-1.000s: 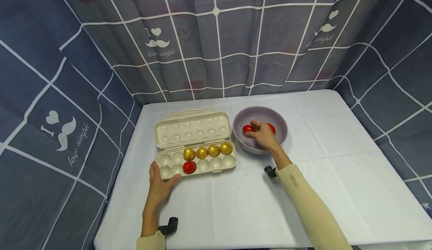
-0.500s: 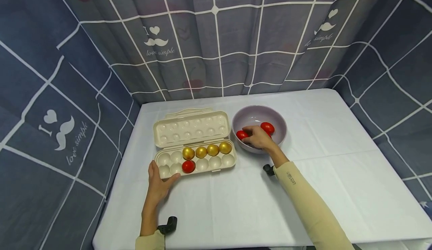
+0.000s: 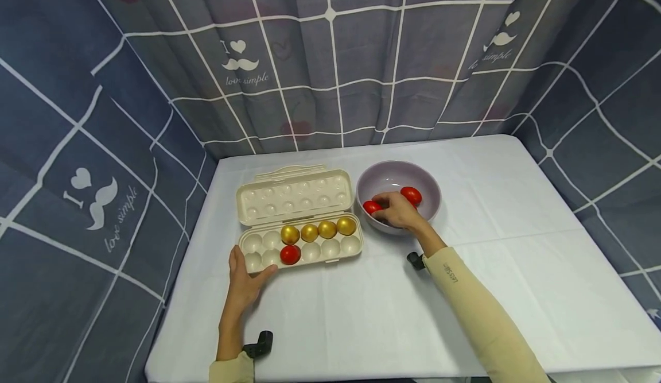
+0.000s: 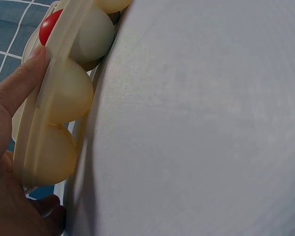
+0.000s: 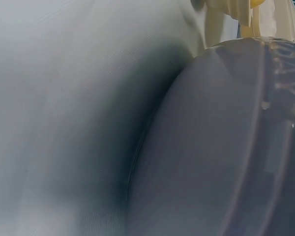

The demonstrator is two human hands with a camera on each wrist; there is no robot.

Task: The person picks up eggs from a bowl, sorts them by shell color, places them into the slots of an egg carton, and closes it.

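My left hand grips the left end of a cream egg box, its thumb on the front rim; in the left wrist view fingers curl around the box's end. The lid lies folded back. Several gold eggs stand in the back row and one red egg in the front row. Inside the purple bowl my right hand pinches a red egg between thumb and fingers. Another red egg lies behind the hand, with more red partly hidden by it.
The bowl stands just right of the egg box on a white-covered table. A grey checked curtain rises along the back and sides. In the right wrist view the bowl's outer wall fills the right side.
My right hand has shifted slightly left and nearer inside the bowl, closing on the left red egg, which moved with it. The left hand keeps its hold on the box.
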